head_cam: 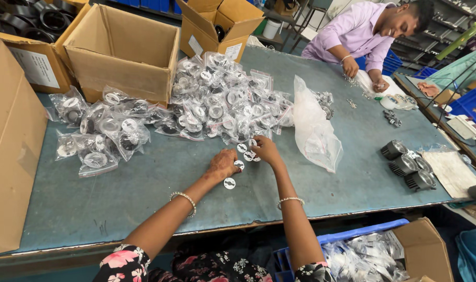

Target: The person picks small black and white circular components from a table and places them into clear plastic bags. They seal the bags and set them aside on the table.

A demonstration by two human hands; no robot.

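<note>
Loose disc [229, 183]: laid flat on the table [144, 183], just below the left hand.
Left hand [223, 164]: fingers curled over one white disc [239, 165].
Right hand [265, 150]: fingertips pinched among the small white discs [247, 151].
Bagged parts [217, 99]: heaped just beyond both hands.

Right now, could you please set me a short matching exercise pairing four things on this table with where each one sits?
Things:
1. white discs
2. open box
3. finned black parts
4. clear bag

Places:
A. right edge of the table
B. under the two hands
C. far left, behind the packet pile
D. middle of the table, right of the packet pile

Pairs: 1-B, 2-C, 3-A, 4-D
</note>
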